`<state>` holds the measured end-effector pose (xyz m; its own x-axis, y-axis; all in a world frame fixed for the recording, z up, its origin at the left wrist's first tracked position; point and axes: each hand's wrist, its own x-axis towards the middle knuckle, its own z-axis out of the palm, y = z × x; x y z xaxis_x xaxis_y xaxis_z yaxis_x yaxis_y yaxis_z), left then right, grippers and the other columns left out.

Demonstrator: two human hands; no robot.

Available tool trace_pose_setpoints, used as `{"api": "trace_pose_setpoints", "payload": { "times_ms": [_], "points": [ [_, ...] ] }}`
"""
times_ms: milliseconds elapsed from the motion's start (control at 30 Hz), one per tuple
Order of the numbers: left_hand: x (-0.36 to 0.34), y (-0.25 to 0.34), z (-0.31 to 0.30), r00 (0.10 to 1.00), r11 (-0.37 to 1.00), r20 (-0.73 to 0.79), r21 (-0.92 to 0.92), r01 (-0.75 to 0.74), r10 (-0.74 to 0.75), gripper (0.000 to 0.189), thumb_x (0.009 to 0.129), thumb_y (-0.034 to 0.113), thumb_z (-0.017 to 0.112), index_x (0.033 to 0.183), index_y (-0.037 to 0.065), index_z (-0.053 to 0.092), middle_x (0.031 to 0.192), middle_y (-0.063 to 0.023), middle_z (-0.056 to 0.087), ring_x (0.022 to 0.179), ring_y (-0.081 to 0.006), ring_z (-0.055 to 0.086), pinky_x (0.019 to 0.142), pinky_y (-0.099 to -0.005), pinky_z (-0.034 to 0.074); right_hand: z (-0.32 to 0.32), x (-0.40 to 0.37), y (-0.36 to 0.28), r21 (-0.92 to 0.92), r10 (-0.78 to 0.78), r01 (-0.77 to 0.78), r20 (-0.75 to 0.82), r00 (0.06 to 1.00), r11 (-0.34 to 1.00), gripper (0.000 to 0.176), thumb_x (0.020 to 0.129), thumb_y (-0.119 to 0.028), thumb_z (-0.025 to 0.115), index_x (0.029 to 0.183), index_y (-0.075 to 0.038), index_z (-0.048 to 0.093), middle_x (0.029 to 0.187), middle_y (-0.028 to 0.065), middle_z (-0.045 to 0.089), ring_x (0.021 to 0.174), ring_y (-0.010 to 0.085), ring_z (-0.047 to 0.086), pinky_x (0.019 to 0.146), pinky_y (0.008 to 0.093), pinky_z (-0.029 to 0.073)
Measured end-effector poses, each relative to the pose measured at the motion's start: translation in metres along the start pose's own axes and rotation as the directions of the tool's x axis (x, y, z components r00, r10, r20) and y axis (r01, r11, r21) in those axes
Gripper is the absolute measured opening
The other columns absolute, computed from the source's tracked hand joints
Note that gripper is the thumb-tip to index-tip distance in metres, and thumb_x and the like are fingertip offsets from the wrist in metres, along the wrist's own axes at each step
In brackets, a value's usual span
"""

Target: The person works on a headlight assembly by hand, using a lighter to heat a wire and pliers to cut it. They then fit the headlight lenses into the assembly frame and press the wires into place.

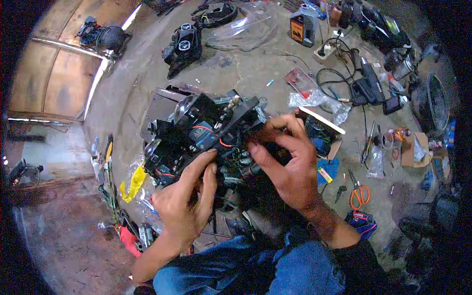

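Note:
In the middle of the head view, a black motorcycle headlight assembly (189, 152) with round clear lenses sits above my lap. Its back shows a dark box with white lettering (203, 134), thin red wires and a tangle of other leads. My left hand (184, 194) is closed, thumb and forefinger pinching the near edge of the housing. On the opposite side my right hand (290, 169) has its fingers curled, thumb and fingertips close together among the dark parts and wires. What lies between them is hidden in shadow.
Orange-handled scissors (360, 196), a black heat gun (368, 83), a power strip (325, 51) with cables and an oil bottle (302, 28) stand or lie to the right. A black fairing part (184, 49) lies ahead. Yellow plastic (132, 183) and tools lie left.

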<state>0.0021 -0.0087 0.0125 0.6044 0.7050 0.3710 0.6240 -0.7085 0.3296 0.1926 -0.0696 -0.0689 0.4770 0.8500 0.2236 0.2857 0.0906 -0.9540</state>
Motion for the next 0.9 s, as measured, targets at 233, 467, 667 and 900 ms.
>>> {"api": "trace_pose_setpoints", "payload": {
  "times_ms": [233,467,667,900],
  "points": [
    [-0.003,0.0,0.005,1.0,1.0,0.015,0.007,-0.004,0.004,0.025,0.092,0.002,0.081,0.116,0.001,0.077,0.082,-0.0073,0.077,0.053,-0.0091,0.064,0.052,-0.0261,0.048,-0.008,0.004,0.006,0.1,0.065,-0.071,0.062,0.996,0.992,0.019,0.086,-0.021,0.08,0.1,-0.007,0.08,0.114,0.0072,0.062,0.116,0.0282,0.058,0.103,0.038,0.046],
    [0.003,0.009,0.008,0.999,0.99,-0.041,0.143,-0.001,0.007,0.021,0.091,0.009,0.085,0.109,0.005,0.075,0.066,-0.0031,0.068,0.047,-0.0106,0.06,0.048,-0.0292,0.045,-0.011,0.007,0.007,0.162,0.109,-0.126,0.11,0.988,0.979,0.022,0.087,-0.022,0.08,0.101,-0.005,0.08,0.114,0.0073,0.063,0.116,0.0273,0.058,0.103,0.0384,0.047],
    [0.006,0.003,0.015,0.998,0.979,-0.045,0.202,-0.039,0.049,0.017,0.091,0.01,0.085,0.104,0.007,0.074,0.064,-0.0037,0.067,0.044,-0.015,0.059,0.046,-0.0324,0.044,-0.012,0.005,-0.005,0.045,-0.024,0.021,0.072,0.997,0.999,0.027,0.089,-0.024,0.085,0.099,0.0,0.078,0.11,0.0094,0.064,0.11,0.0242,0.061,0.101,0.036,0.046],
    [0.005,0.001,0.017,0.998,0.996,-0.049,0.087,-0.034,0.039,0.014,0.092,0.008,0.083,0.103,0.008,0.074,0.061,-0.0034,0.064,0.044,-0.0136,0.058,0.046,-0.0312,0.045,-0.007,-0.004,-0.01,0.002,-0.099,0.099,0.065,0.993,0.995,0.019,0.087,-0.023,0.084,0.099,-0.009,0.08,0.11,0.0107,0.062,0.111,0.0291,0.059,0.101,0.0404,0.046]
  ]
}}
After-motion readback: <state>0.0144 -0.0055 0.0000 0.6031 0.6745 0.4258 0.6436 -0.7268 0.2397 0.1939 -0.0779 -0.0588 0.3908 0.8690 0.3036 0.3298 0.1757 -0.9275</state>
